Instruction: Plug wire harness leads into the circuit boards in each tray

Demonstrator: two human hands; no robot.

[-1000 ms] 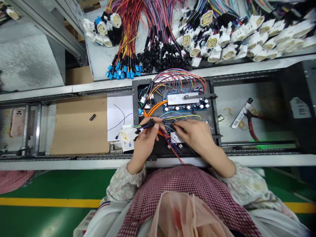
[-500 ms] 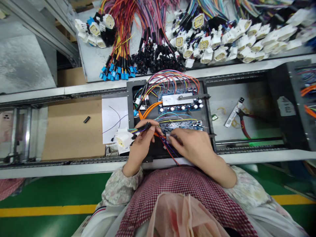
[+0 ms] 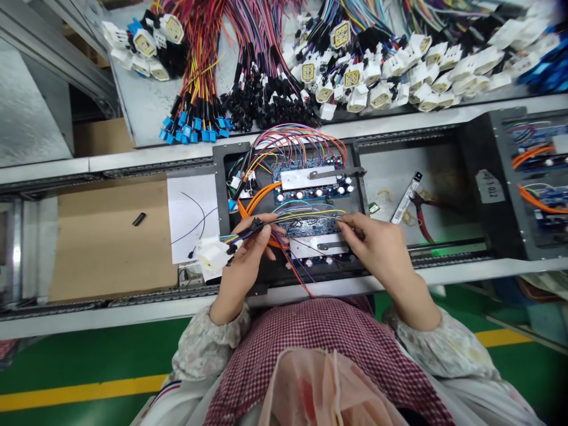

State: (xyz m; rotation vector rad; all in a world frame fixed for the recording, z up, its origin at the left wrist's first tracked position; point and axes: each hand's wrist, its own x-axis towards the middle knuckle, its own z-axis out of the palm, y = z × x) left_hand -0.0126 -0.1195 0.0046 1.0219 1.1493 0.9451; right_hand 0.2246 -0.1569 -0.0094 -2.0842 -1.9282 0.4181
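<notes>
My left hand (image 3: 249,241) is closed around a wire harness (image 3: 242,234), near its white connector (image 3: 213,255), at the left side of a black tray (image 3: 220,195). Thin coloured wires run rightward from it over the lower circuit board (image 3: 306,227). At that board's right end, my right hand (image 3: 370,239) pinches the tip of a wire (image 3: 326,218) between thumb and forefinger. The upper circuit board (image 3: 284,192) carries a silver bar, with orange cables (image 3: 261,198) leaving its left side. Loose red and purple wires (image 3: 295,269) hang over the tray's front edge.
Behind the rail lie bundled harnesses with blue connectors (image 3: 195,129) and white connectors (image 3: 381,94). Red-handled pliers (image 3: 421,219) and a labelled strip (image 3: 407,198) rest to the right. Another black tray (image 3: 483,171) stands farther right. Cardboard (image 3: 110,236) and a paper sheet (image 3: 195,222) lie left.
My right hand has moved right and slightly up from the lower board's silver bar to the board's right end, drawing a wire out straight. My left hand keeps its hold on the harness.
</notes>
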